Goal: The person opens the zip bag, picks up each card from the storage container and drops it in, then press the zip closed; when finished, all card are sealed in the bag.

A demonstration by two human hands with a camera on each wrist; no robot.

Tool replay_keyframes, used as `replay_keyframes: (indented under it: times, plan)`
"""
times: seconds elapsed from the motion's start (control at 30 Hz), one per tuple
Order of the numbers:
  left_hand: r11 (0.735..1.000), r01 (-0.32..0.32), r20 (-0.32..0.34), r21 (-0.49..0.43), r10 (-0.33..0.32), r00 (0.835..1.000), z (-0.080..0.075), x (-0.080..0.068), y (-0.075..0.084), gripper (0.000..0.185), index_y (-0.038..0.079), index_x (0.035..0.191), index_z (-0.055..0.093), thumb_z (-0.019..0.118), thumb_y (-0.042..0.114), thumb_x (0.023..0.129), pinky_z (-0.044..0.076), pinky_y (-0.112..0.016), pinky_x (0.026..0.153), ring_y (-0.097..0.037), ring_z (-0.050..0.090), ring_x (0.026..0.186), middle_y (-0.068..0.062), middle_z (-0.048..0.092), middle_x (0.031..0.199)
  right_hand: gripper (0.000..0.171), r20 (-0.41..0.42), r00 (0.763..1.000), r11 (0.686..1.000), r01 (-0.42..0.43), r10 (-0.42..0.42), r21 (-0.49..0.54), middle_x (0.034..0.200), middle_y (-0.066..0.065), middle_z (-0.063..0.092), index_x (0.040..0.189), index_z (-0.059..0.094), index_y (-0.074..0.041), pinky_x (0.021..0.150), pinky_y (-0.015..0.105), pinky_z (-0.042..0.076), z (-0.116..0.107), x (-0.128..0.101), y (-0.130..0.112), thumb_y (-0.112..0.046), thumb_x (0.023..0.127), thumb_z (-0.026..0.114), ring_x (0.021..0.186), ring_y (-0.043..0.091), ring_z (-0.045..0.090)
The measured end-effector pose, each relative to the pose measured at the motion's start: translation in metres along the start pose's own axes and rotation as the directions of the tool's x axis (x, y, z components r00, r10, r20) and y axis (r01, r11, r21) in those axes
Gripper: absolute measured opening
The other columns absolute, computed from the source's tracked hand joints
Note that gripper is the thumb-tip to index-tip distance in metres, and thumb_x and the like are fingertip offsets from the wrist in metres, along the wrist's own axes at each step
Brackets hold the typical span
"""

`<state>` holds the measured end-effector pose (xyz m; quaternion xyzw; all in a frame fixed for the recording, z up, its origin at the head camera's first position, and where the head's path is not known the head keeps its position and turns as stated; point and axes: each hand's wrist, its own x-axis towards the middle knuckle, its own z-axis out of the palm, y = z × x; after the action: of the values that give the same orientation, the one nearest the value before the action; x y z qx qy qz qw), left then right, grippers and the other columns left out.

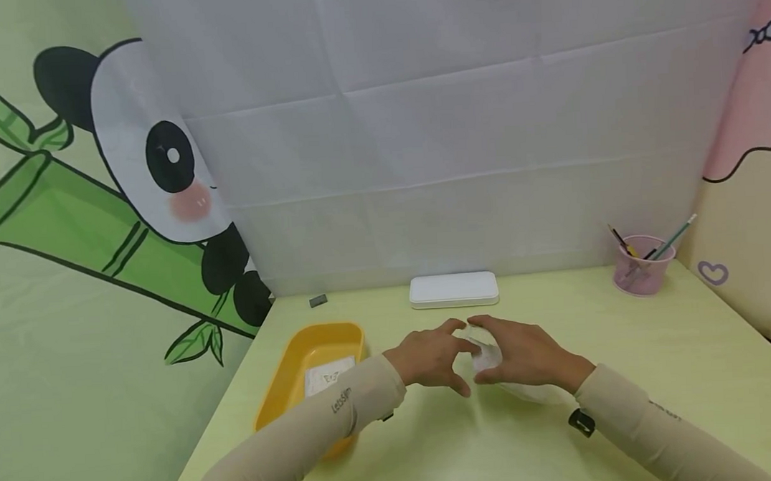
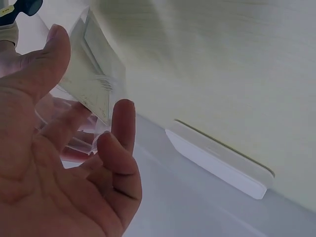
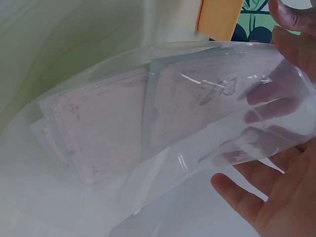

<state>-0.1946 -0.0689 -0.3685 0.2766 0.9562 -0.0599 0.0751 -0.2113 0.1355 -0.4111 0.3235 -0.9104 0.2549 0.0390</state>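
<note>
My right hand (image 1: 531, 350) grips a clear plastic bag (image 3: 131, 197) by its end, thumb on the near side and fingers on the far side. Several pale printed cards (image 3: 101, 126) lie inside the bag, overlapping one another. Facing it, my left hand (image 1: 432, 359) has its thumb spread apart from the fingers. In the left wrist view, one finger of my left hand (image 2: 64, 192) reaches to the bag beside the cards; whether it is inside the plastic I cannot tell. The left hand's other fingers bend loosely and hold nothing visible.
On the left stands a yellow tray (image 1: 280, 374) with a white printed card (image 1: 329, 376) in it, partly behind my left sleeve. A white flat box (image 1: 454, 289) lies at the back edge, a dark eraser-like block (image 1: 318, 300) to its left. A pink pencil cup (image 1: 643, 269) stands back right.
</note>
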Motion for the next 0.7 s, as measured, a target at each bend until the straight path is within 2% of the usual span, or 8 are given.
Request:
replay_keyframes:
  times: [0.07,0.17,0.27,0.4,0.53,0.63,0.7]
  plan:
    - [1.000,-0.011,-0.003,-0.005,0.011,1.000,0.001,-0.001,-0.001,0.077,0.042,0.146,0.051,0.082,0.057,0.076,0.052,-0.033,0.065,-0.012,0.066,0.101,0.002,0.031,0.158,0.088,-0.003,1.000,1.000,0.000,0.000,0.001,0.137,0.003,0.059,0.147,0.048,-0.016,0.074,0.044,0.049,0.000,0.000,0.001,-0.051,0.075,0.085,0.101,0.019,0.062]
    - [0.998,-0.023,-0.037,-0.052,0.021,0.999,-0.001,-0.003,-0.005,0.080,0.040,0.149,0.047,0.082,0.053,0.078,0.051,-0.032,0.064,-0.007,0.065,0.090,0.003,0.032,0.158,0.089,-0.001,1.000,1.000,-0.006,0.006,-0.003,0.138,0.003,0.058,0.147,0.047,-0.016,0.075,0.045,0.049,0.000,-0.001,0.003,-0.053,0.075,0.084,0.101,0.019,0.063]
    - [0.995,-0.023,-0.060,-0.094,0.018,0.998,-0.005,-0.007,-0.010,0.079,0.038,0.149,0.048,0.083,0.049,0.079,0.050,-0.030,0.064,-0.002,0.063,0.082,0.005,0.033,0.157,0.090,0.001,1.000,1.000,-0.019,0.019,-0.009,0.136,0.002,0.059,0.148,0.047,-0.016,0.072,0.043,0.048,-0.001,-0.001,0.004,-0.053,0.075,0.084,0.093,0.014,0.060]
    - [0.997,-0.017,-0.019,-0.080,0.015,1.000,-0.005,-0.009,-0.010,0.076,0.041,0.147,0.049,0.083,0.050,0.079,0.052,-0.036,0.074,-0.006,0.065,0.098,0.007,0.031,0.159,0.090,-0.007,1.000,1.000,-0.028,0.028,0.000,0.127,-0.001,0.062,0.148,0.047,-0.018,0.066,0.038,0.046,-0.001,0.000,0.003,-0.052,0.073,0.085,0.083,0.012,0.057]
    - [0.998,-0.018,0.038,-0.054,0.020,0.999,0.002,-0.011,-0.007,0.078,0.046,0.148,0.046,0.081,0.053,0.079,0.052,-0.044,0.085,-0.013,0.063,0.113,0.008,0.027,0.161,0.090,-0.013,1.000,1.000,-0.010,0.010,0.018,0.132,-0.001,0.061,0.148,0.047,-0.021,0.072,0.041,0.049,0.001,0.001,0.000,-0.054,0.074,0.084,0.093,0.015,0.062]
    - [0.996,-0.026,0.046,-0.091,0.030,0.998,0.007,-0.014,-0.010,0.077,0.044,0.148,0.046,0.082,0.051,0.080,0.052,-0.042,0.083,-0.007,0.065,0.104,0.008,0.026,0.162,0.090,-0.009,1.000,1.000,-0.004,0.004,0.022,0.139,0.001,0.058,0.149,0.046,-0.021,0.079,0.046,0.050,0.002,0.001,-0.002,-0.055,0.074,0.084,0.105,0.021,0.064]
    - [0.990,-0.024,0.028,-0.141,0.028,0.999,0.008,-0.018,-0.018,0.074,0.041,0.148,0.048,0.081,0.048,0.082,0.052,-0.038,0.080,-0.005,0.066,0.100,0.008,0.030,0.160,0.090,-0.004,1.000,1.000,-0.014,0.014,0.017,0.140,0.001,0.057,0.149,0.046,-0.020,0.082,0.049,0.051,0.001,0.001,-0.001,-0.054,0.074,0.084,0.109,0.024,0.064]
